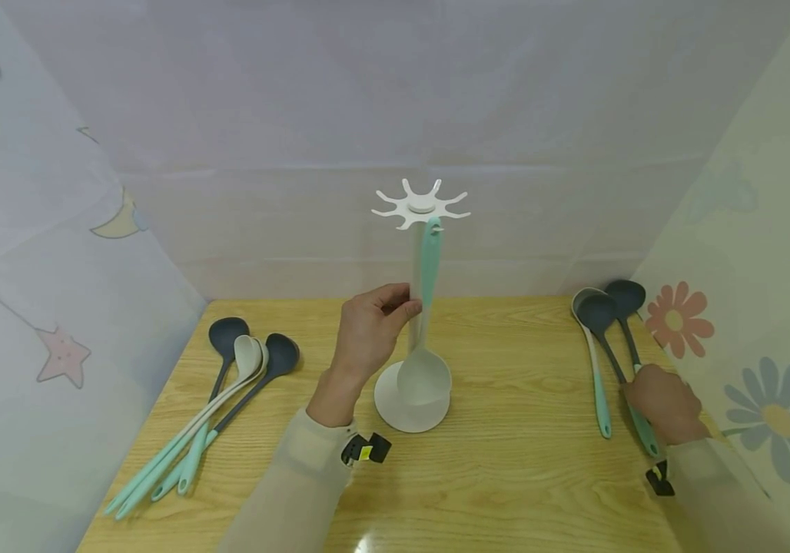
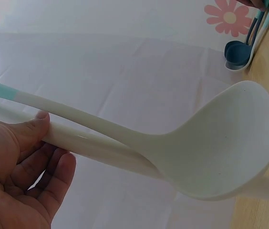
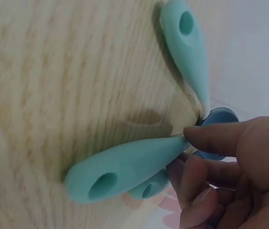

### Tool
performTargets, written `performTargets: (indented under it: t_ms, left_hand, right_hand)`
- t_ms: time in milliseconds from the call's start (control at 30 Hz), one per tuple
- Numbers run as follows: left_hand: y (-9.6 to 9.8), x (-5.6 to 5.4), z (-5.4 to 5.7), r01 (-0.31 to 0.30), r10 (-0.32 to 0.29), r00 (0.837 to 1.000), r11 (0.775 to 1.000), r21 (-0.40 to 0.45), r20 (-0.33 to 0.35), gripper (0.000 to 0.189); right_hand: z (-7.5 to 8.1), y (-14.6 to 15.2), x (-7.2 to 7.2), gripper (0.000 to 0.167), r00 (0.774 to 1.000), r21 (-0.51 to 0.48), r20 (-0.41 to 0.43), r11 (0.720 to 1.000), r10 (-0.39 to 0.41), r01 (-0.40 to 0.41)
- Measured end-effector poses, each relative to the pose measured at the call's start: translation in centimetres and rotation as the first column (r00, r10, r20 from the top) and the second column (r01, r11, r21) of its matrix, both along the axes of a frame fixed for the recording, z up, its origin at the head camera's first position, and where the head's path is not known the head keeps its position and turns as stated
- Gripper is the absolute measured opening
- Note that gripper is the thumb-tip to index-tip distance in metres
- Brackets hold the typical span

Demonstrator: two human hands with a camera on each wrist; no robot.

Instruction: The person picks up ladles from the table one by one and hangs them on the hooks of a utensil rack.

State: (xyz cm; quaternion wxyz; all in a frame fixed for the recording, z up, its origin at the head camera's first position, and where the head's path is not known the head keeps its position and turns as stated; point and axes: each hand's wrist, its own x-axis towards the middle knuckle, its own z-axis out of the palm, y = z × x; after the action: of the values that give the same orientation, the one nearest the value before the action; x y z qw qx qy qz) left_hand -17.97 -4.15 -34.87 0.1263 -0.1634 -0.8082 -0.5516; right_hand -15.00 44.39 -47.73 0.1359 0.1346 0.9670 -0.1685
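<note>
A white utensil stand [image 1: 421,206] has a round base and a hook ring on top. One pale ladle [image 1: 425,376] with a mint handle hangs from a hook, its bowl in front of the pole. My left hand [image 1: 373,326] holds the pole [image 2: 91,145] between thumb and fingers, just beside the ladle's shaft. At the right, my right hand [image 1: 665,401] pinches a dark ladle [image 1: 599,313] at the upper end of its mint handle [image 3: 125,164]. That ladle lies on the table, and part of its shaft is hidden by the hand.
Beside the right hand lie a pale ladle [image 1: 601,407] and another dark utensil [image 1: 625,298]. On the left, several dark and pale utensils [image 1: 227,336] lie crossed in a bunch on the wooden table [image 1: 519,461]. A cloth backdrop [image 1: 284,215] rises behind.
</note>
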Motion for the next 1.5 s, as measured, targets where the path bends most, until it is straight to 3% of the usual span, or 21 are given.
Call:
performTargets:
  t_ms: [267, 600, 833, 1000, 1067, 1267, 1433, 1500]
  left_hand:
    - [0.1, 0.0, 0.1, -0.001, 0.001, 1.0, 1.0, -0.004, 0.011, 0.026]
    - [0.1, 0.0, 0.1, -0.003, 0.003, 1.0, 1.0, -0.003, 0.024, 0.026]
    - [0.0, -0.1, 0.1, -0.001, 0.001, 1.0, 1.0, -0.002, 0.004, 0.025]
    - [0.0, -0.1, 0.1, 0.0, 0.0, 1.0, 1.0, 0.006, 0.001, 0.026]
    - [0.0, -0.1, 0.1, -0.001, 0.001, 1.0, 1.0, 0.005, -0.001, 0.026]
    - [0.0, 0.0, 0.1, 0.002, -0.002, 1.0, 1.0, 0.018, 0.018, 0.025]
    - [0.0, 0.1, 0.1, 0.001, -0.002, 0.999, 1.0, 0.023, 0.038, 0.026]
    - [0.0, 0.1, 0.0, 0.0, -0.001, 0.999, 1.0, 0.022, 0.04, 0.026]
  right_hand:
    - [0.0, 0.0, 0.1, 0.031, 0.999, -0.034, 0.04, 0.999, 0.01, -0.008]
    - [0.3, -0.6, -0.1, 0.035, 0.999, -0.057, -0.014, 0.997, 0.041, -0.042]
    - [1.2, -1.3, -1.1, 0.047, 0.997, -0.105, -0.03, 0.991, 0.076, -0.079]
    - [1.9, -2.2, -1.4, 0.073, 0.995, -0.167, -0.064, 0.983, 0.072, -0.082]
    - [2.2, -2.8, -1.4, 0.073, 0.994, -0.191, -0.079, 0.977, 0.076, -0.09]
    - [3.2, -5.1, -1.3, 0.057, 0.99, -0.328, -0.11, 0.937, 0.093, -0.124]
    - [3.8, -6.5, -1.1, 0.062, 0.988, -0.484, -0.144, 0.866, 0.059, -0.122]
    - [3.9, -6.9, -1.2, 0.062, 0.986, -0.551, -0.164, 0.826, 0.032, -0.119]
